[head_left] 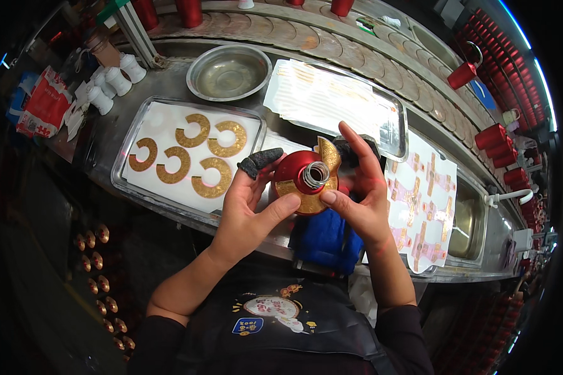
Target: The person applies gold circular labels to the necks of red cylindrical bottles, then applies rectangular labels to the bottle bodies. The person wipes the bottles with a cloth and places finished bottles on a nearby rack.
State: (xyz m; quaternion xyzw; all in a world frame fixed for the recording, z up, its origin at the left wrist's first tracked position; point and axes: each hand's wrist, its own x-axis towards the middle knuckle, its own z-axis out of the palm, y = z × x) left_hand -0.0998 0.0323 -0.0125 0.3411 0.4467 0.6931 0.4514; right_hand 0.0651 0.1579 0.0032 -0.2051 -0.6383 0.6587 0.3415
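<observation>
Between my two hands is a red bottle (288, 167), its bare threaded neck turned up toward me. A curved gold decal (310, 204) lies round the bottle's shoulder, and one end of it sticks up free beside the neck. My left hand (249, 203) grips the bottle's left side, thumb on the decal; a black cover sits on one fingertip. My right hand (366, 203) holds the right side, its thumb pressing the decal's edge and its index finger stretched upward. The bottle's lower body is hidden. Below it is a blue padded support (325, 240).
On the left, a metal tray (124, 164) holds several gold C-shaped decals on white paper. Behind are a metal basin (196, 75) and a tray of white sheets (325, 97). Patterned decal sheets (422, 206) lie right, before a sink (466, 228). A slatted conveyor (263, 31) runs behind.
</observation>
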